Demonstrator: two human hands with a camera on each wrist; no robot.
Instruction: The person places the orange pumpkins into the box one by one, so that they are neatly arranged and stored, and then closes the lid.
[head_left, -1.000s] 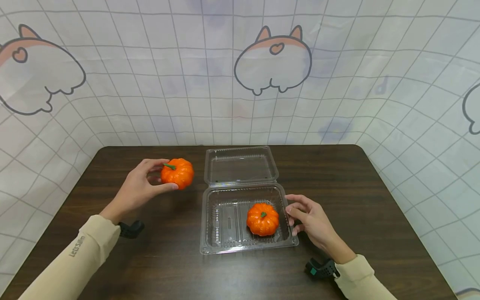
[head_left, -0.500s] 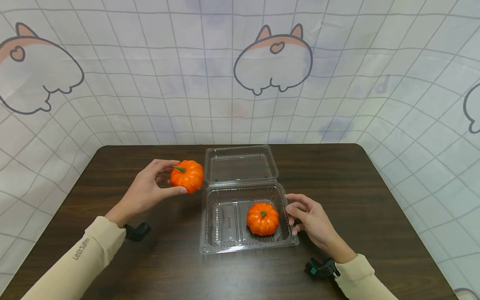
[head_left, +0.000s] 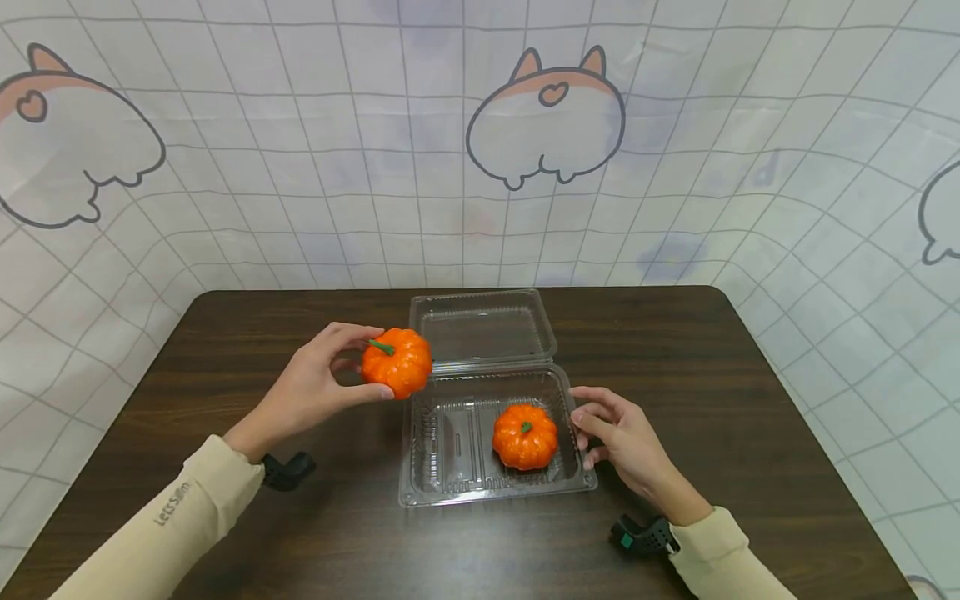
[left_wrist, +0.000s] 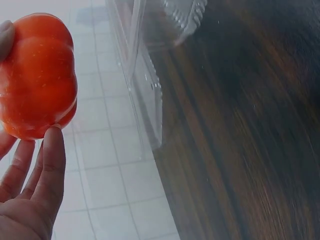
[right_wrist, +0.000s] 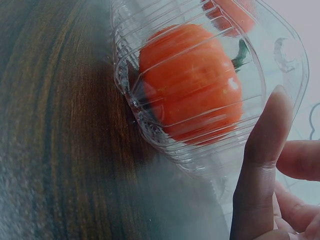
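In the head view my left hand (head_left: 318,375) holds an orange toy pumpkin (head_left: 397,363) with a green stem, the thumb at its near side and fingers at its far side. This pumpkin is raised, overlapping the left edge of a clear plastic clamshell container (head_left: 457,492). A second orange pumpkin (head_left: 525,437) sits inside the base, toward the right. My right hand (head_left: 618,442) touches the container's right rim with relaxed fingers. In the right wrist view its thumb (right_wrist: 262,150) lies against the clear rim; the inner pumpkin (right_wrist: 192,82) shows through the ribbed wall.
The container's lid (head_left: 483,327) lies folded back behind the base, flat on the dark wood table (head_left: 675,367). A white grid-patterned curtain (head_left: 450,208) with cartoon prints stands at the back and sides.
My left hand has carried its pumpkin rightward and slightly nearer, from beside the container to its left edge. My right hand, the container and the inner pumpkin stay put.
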